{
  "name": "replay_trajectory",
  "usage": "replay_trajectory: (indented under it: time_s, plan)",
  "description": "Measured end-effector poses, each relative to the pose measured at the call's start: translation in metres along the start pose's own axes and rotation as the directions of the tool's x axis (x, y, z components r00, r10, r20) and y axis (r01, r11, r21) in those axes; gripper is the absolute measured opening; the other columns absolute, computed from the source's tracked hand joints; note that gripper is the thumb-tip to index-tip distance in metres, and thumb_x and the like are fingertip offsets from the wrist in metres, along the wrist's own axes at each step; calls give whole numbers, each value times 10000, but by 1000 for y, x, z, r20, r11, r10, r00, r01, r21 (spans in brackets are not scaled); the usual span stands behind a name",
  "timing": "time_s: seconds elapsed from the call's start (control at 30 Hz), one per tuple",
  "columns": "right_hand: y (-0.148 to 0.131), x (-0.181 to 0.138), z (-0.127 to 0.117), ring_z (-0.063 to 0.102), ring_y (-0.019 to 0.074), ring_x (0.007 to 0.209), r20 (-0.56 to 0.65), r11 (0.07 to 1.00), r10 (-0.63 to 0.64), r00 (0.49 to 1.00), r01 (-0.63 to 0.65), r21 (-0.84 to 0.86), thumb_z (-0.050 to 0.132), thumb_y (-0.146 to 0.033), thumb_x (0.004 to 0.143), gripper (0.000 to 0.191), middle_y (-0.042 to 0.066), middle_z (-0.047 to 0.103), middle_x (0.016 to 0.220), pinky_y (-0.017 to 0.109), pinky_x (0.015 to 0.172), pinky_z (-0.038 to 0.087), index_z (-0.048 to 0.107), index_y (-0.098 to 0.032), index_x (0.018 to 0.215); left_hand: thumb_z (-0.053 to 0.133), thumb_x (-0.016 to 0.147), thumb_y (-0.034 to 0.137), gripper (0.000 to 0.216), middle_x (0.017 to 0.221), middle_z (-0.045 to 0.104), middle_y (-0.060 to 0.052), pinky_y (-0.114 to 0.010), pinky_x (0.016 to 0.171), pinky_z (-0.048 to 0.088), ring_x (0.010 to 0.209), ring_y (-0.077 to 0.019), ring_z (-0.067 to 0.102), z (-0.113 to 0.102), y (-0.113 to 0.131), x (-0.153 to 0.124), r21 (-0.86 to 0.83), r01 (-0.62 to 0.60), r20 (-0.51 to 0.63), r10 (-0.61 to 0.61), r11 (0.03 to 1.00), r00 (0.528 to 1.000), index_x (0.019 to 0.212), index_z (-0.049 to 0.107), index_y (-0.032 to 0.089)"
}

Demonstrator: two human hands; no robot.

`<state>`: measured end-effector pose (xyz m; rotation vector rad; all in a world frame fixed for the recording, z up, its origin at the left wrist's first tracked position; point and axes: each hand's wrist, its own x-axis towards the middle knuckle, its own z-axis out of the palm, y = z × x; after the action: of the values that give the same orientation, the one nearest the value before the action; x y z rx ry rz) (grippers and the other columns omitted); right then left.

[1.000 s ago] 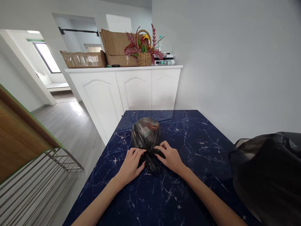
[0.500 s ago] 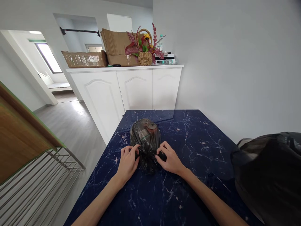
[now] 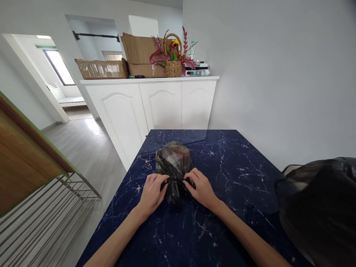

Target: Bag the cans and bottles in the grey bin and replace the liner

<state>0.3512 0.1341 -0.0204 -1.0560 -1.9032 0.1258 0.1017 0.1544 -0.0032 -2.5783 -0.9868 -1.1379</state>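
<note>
A filled black plastic bag [image 3: 174, 157], thin enough to see through in places, sits on the dark blue marbled table [image 3: 222, 167]. Its neck is gathered toward me, and a crumpled tail hangs below the gather. My left hand [image 3: 152, 191] pinches a strand of the bag at the left of the neck. On the other side, my right hand [image 3: 200, 188] pinches a strand too, with its fingertips closed. A dark band of plastic stretches across the neck between the two hands. What lies inside the bag cannot be made out clearly.
At the right edge stands a larger black plastic bag [image 3: 319, 204]. Beyond the table, a white cabinet [image 3: 164, 104] carries cardboard boxes [image 3: 101, 69], a flower basket [image 3: 174, 68] and bottles [image 3: 201, 72]. A metal rack [image 3: 55, 211] is at the left.
Both hands now pull the strands taut across the neck, and the gather looks narrower. My left hand has shifted slightly right. The bag's top looks smoother.
</note>
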Motion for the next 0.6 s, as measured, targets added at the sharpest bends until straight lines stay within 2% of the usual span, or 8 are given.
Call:
replay_trajectory:
  time_s: [0.13,0.27,0.33,0.47,0.6]
  plan:
    - [2,1,-5,575,202,756,-96,996,67,993,-61,67,553,-303,1067,77,24,547,865,349,714,507,611,-273,1026,532,1047,149,293,1016,717,-60,-418,913,507,1010,-261,665,-1,-2,0,13,58,-26,-58,998,998,1321,537,251]
    - [6,1,-9,559,209,757,-221,979,197,955,-177,105,541,-334,1058,100,17,535,848,357,724,488,586,-270,996,527,1046,145,274,1018,698,-64,-423,920,497,1004,-262,652,-1,-3,-1,20,96,-28,-96,995,995,1300,539,247]
    - [11,0,-10,563,211,768,-294,958,285,912,-257,130,528,-356,1057,119,18,546,861,355,725,480,564,-265,988,527,1045,143,267,1014,690,-60,-424,928,491,1001,-260,647,0,-4,-1,26,115,-31,-114,993,993,1289,540,250]
    - [24,-1,-13,580,224,808,-425,892,451,784,-406,198,517,-421,1053,174,31,582,900,357,734,478,538,-255,1009,516,1041,151,250,994,662,-53,-430,933,482,982,-261,638,2,-7,-1,38,195,-77,-192,980,978,1268,543,251]
    - [41,-5,-18,574,223,752,-474,824,564,676,-501,264,495,-467,1050,221,39,587,894,351,664,463,511,-248,1032,491,1043,185,209,984,626,-61,-439,905,481,956,-272,629,1,-16,0,43,330,-174,-319,943,932,1242,534,235]
